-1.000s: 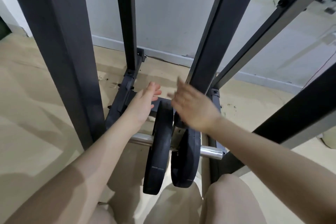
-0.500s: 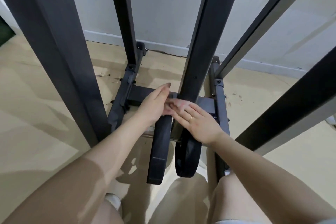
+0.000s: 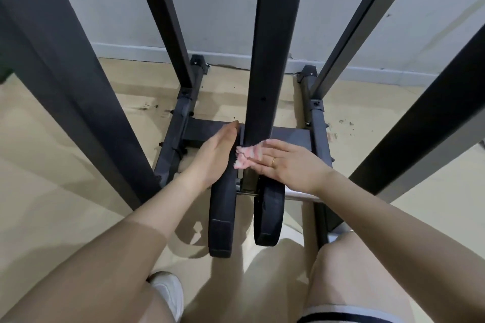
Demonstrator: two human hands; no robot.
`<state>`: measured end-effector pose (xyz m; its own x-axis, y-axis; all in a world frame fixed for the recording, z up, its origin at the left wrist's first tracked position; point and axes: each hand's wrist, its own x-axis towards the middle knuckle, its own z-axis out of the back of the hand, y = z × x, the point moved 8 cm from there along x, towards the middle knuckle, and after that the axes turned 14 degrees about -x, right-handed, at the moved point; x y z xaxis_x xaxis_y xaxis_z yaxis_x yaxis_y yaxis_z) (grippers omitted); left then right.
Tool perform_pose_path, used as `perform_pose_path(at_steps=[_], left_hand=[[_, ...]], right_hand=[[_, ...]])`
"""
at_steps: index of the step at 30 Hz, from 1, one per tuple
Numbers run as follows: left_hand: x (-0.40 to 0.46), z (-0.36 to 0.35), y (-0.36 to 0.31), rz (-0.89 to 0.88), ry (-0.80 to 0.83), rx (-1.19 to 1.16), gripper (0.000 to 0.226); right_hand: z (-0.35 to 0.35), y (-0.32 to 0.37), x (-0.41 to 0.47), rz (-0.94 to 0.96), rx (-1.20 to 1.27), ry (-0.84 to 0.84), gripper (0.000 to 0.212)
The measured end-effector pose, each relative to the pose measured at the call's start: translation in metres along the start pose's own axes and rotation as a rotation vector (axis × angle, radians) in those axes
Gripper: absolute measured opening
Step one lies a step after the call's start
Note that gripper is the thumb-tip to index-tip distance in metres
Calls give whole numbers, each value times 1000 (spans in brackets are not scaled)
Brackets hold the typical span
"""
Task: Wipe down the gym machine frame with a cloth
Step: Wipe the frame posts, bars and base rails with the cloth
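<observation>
The dark grey steel gym machine frame (image 3: 265, 65) fills the view, its square uprights rising from a low crossbar on the beige floor (image 3: 65, 165). By the look of it, it is heavy, rigid and fixed in place, so nothing on it needs gripping; a flat palm can slide along its smooth painted faces. Two black round weight plates (image 3: 221, 217) hang on a shiny steel bar at the foot of the central upright, likely heavy and best left alone.

The small pink cloth (image 3: 245, 156) is soft, light and crumpled, and lies against the base of the central upright, just above the plates. It probably handles best bunched under the fingers, pressed onto the metal.

The right hand (image 3: 286, 162) lies over the cloth with fingers straight, pressing it to the upright. The left hand (image 3: 215, 155) is flat and relaxed, its edge beside the upright's left face, holding nothing.

Against half a second ago, the left hand has drawn apart from the right, the cloth shows more plainly, and the camera has tipped further down.
</observation>
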<state>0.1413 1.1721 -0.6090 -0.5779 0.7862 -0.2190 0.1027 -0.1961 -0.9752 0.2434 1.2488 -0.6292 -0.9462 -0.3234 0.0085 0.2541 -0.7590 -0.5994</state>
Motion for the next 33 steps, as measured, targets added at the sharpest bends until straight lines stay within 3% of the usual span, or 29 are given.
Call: perform_pose_path(at_steps=[4,7,10,13,16,21,24,26,28,31,33], left_hand=[[4,-5,-2,-16,34,47,45],[7,3,-1,4,51,100,48],[0,9,5,-7,51,201,49],[-15,15,10,-20,48,247,61],[-36,20,18,-8,60,374,52],[-57,21,27,8,71,483,49],[-56,19,25,-25,87,519,56],[-56,15,21,-67,107,544,57],[-56,4,13,-160,138,642,56],[-57,-22,3,-360,191,888,62],[-59,-40,4,-452,236,1081,65]], right_hand=[[8,12,1,-213,100,-80,51],[13,43,5,-510,254,-24,51],[26,60,7,-796,451,27,65],[20,71,10,-940,599,129,63],[10,70,22,-956,600,241,69],[1,83,13,-594,299,382,64],[7,76,7,-587,395,218,63],[25,55,-7,-719,591,-12,67],[29,37,-32,-830,818,-140,70],[2,10,-92,-1232,1066,-127,54],[-23,2,-127,-1509,1088,-36,38]])
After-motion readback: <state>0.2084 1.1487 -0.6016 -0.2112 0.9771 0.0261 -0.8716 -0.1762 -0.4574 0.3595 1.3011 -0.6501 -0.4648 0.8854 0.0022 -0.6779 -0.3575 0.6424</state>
